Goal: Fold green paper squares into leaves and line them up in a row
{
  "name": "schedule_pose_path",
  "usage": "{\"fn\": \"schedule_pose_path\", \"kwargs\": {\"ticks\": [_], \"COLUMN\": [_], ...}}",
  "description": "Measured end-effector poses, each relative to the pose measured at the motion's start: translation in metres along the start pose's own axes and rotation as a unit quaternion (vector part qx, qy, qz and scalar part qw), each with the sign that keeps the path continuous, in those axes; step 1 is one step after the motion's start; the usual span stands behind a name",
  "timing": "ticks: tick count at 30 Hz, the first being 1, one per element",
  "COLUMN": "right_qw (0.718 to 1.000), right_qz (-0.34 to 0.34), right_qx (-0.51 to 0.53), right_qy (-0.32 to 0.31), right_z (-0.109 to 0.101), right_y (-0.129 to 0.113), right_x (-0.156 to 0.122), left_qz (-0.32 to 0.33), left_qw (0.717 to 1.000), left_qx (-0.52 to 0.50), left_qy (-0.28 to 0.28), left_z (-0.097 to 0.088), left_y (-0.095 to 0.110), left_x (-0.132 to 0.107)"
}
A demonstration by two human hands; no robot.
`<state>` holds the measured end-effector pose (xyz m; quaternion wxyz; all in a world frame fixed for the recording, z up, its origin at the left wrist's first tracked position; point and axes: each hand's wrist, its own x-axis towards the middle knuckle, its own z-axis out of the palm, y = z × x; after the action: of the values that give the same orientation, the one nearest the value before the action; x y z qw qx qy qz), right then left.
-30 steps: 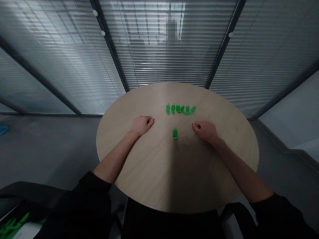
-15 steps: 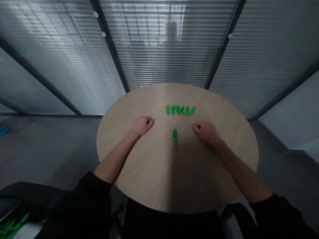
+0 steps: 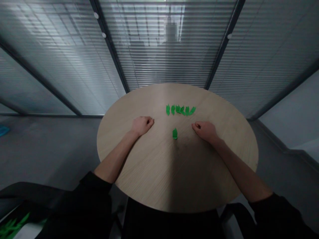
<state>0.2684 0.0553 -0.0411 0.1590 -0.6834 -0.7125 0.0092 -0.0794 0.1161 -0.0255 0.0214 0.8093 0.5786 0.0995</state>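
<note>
My left hand (image 3: 143, 125) rests on the round wooden table (image 3: 149, 166), curled into a loose fist with nothing showing in it. Across from it my right hand (image 3: 204, 129) lies on the tabletop too, likewise closed and apparently holding nothing. Between the two hands, a little nearer to me, sits a single small green leaf-like piece (image 3: 174, 133). Farther back is a row of several similar green pieces (image 3: 178, 109), some overlapping, the rightmost one tilted. Neither hand touches any green piece. Whether they are paper or plastic I cannot tell.
Glass partitions with blinds (image 3: 164, 63) stand just behind the table. At the lower left, more green pieces (image 3: 15, 225) lie beside a white object (image 3: 28, 231), partly out of view. A blue item (image 3: 3, 130) is on the floor at far left. Dark chair armrests (image 3: 30, 189) flank me.
</note>
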Motion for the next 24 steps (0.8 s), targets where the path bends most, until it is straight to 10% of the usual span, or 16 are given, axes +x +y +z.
{"fn": "schedule_pose_path", "kwargs": {"ticks": [24], "right_qw": [1.0], "right_qz": [0.005], "right_qx": [-0.005], "right_qy": [-0.007], "right_z": [0.0005], "right_y": [0.0005], "right_x": [0.0002], "left_qz": [-0.001], "left_qw": [1.0], "left_qx": [0.003], "left_qy": [0.002], "left_z": [0.0006], "left_y": [0.0002], "left_x": [0.0004]}}
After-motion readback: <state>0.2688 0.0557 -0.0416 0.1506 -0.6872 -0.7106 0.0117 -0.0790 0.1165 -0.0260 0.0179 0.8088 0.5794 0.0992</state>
